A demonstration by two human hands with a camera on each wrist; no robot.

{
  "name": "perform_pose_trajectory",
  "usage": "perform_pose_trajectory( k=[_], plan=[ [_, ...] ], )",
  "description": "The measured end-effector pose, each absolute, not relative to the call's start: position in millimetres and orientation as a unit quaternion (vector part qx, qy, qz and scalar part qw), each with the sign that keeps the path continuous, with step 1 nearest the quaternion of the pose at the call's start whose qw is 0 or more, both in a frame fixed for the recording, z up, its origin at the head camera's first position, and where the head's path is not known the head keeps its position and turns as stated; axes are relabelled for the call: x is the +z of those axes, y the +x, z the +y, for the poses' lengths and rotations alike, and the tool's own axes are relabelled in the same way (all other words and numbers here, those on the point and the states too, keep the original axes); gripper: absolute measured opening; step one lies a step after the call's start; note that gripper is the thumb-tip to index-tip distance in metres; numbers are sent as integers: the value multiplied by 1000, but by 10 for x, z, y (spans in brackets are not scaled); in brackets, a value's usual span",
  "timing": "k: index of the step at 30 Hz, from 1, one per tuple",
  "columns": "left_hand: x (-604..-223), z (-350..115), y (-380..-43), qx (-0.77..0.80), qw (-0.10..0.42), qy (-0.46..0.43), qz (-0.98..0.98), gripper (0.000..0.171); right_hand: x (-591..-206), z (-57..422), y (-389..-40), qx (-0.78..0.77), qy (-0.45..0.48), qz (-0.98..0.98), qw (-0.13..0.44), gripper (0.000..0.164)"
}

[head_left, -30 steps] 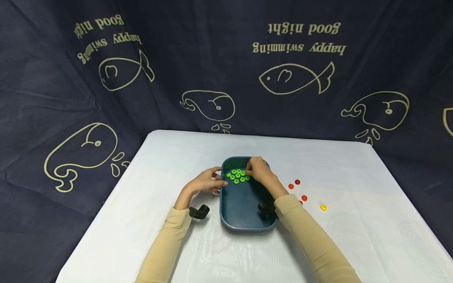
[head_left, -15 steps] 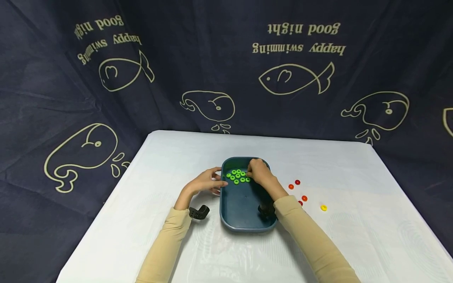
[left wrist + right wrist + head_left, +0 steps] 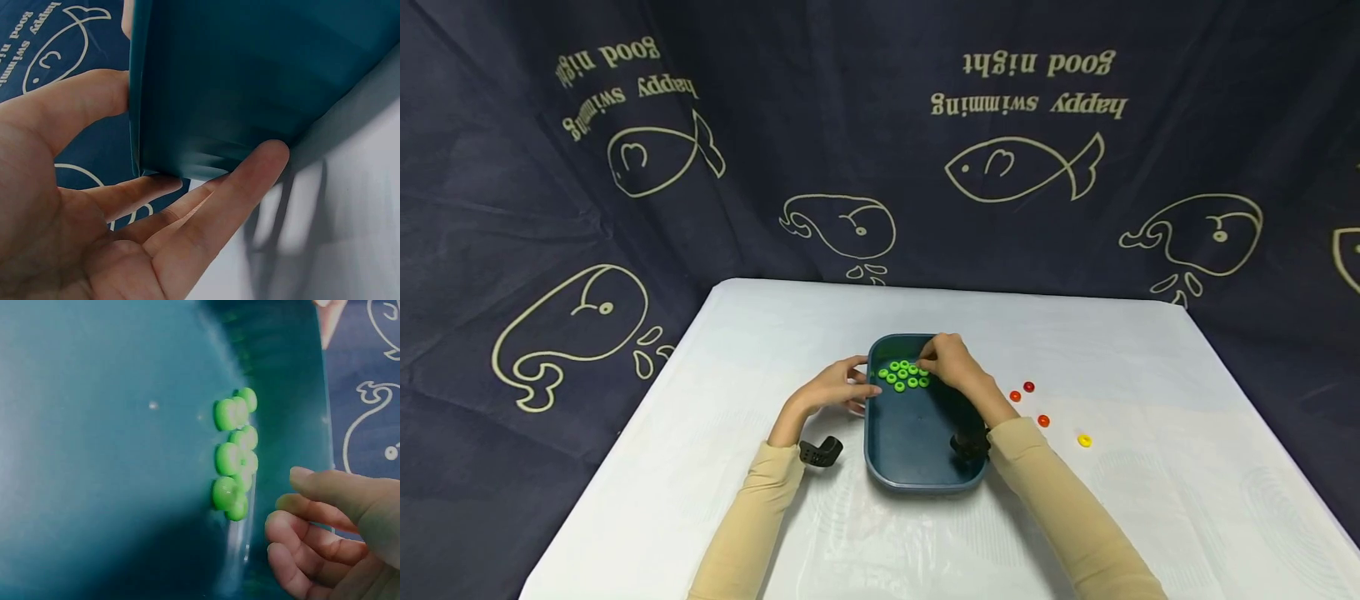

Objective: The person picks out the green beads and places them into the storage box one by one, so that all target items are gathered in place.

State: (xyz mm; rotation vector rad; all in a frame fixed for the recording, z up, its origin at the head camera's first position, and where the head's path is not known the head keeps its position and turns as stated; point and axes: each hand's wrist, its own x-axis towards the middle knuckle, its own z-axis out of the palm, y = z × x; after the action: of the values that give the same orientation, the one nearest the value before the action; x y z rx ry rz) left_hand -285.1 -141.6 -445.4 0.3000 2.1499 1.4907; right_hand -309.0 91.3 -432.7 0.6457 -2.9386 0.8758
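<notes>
A dark teal tray (image 3: 917,433) stands on the white table, with several small green rings (image 3: 903,373) grouped at its far end. My left hand (image 3: 833,385) holds the tray's left wall. In the left wrist view its fingers (image 3: 215,212) press the outer side, and one fingertip is hidden behind the rim. Inside the tray's far right part, my right hand (image 3: 951,360) hovers just beside the green rings. The right wrist view shows its fingers (image 3: 312,544) loosely bent, apart from the rings (image 3: 226,459), with nothing visible between them.
Right of the tray lie a dark red ring (image 3: 1028,387), two orange-red rings (image 3: 1043,421) and a yellow ring (image 3: 1085,441) on the white tablecloth (image 3: 1172,500). A navy curtain (image 3: 880,100) with fish drawings hangs behind the table.
My right hand has risen slightly off the rings, and a green ring that its fingertips covered now shows in the group. The left hand and tray have stayed in place.
</notes>
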Motion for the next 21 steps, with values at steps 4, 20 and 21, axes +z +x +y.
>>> perform_pose_trajectory(
  k=[4,20,21],
  plan=[
    [-4458,-1435,-2849,547,252,109,791,74,-4270,951,-3094,308,217,-926,9,15],
    [-4496,-1522,-2869,547,253,120,789,75,-3917,1127,-3055,341,183,-920,64,22],
    [-4508,-1534,-2864,548,254,120,788,75,-3897,1137,-3048,343,180,-920,65,22]
  ],
)
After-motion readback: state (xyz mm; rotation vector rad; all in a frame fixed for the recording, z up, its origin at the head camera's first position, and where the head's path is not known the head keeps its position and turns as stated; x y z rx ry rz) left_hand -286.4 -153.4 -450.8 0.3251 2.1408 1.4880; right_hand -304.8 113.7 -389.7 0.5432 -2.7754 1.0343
